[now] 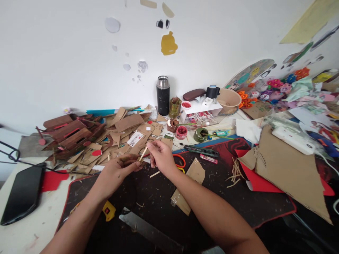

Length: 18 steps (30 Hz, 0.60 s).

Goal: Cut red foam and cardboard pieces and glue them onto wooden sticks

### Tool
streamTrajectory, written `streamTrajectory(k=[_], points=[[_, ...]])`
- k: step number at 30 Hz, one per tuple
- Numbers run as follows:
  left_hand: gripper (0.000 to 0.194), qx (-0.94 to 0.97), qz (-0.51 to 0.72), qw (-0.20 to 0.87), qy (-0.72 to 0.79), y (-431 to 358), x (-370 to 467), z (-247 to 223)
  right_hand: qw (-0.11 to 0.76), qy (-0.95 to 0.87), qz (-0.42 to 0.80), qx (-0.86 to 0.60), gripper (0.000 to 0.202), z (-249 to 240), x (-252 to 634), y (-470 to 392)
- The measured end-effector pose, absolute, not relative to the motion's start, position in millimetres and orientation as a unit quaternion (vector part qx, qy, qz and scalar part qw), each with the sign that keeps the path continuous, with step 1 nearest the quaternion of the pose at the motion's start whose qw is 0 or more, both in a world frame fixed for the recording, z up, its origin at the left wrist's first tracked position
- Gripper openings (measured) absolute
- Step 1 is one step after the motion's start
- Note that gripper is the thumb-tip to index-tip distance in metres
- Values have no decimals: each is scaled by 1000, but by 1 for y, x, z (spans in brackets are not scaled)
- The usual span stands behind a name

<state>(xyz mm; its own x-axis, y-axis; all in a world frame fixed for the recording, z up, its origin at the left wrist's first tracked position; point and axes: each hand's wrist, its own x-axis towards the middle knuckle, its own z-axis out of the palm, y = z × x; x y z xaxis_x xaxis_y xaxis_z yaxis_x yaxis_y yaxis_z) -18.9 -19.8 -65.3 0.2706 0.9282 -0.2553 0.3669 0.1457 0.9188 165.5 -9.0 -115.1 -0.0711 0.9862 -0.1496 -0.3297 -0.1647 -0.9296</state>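
Between my hands is a short pale wooden stick (pixel 143 154), tilted up to the right. My left hand (pixel 116 173) pinches its lower end between thumb and fingers. The thumb and fingers of my right hand (pixel 162 157) close on its upper end. A second pale stick (pixel 154 174) lies on the dark mat just below my right hand. Scissors with red-orange handles (pixel 180 161) lie partly hidden behind my right wrist. A cardboard piece (pixel 188 185) with clear tape rests under my right forearm.
Cardboard scraps (pixel 129 123) and brown-painted cardboard models (pixel 71 132) crowd the back left. A metal blade (pixel 150 229) and yellow tool (pixel 108 211) lie in front. Paint pots (pixel 181 132), a black flask (pixel 163 97) and a green cutter (pixel 201 151) stand or lie behind. A phone (pixel 23 194) lies left.
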Motion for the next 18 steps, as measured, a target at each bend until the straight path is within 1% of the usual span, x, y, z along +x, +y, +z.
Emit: streamTrajectory(k=[12, 18], points=[[42, 613, 254, 502, 555, -20, -19, -66, 525, -375, 630, -433, 53, -117, 165, -9], [43, 609, 254, 511, 551, -20, -18, -66, 520, -384, 628, -433, 51, -116, 165, -9]])
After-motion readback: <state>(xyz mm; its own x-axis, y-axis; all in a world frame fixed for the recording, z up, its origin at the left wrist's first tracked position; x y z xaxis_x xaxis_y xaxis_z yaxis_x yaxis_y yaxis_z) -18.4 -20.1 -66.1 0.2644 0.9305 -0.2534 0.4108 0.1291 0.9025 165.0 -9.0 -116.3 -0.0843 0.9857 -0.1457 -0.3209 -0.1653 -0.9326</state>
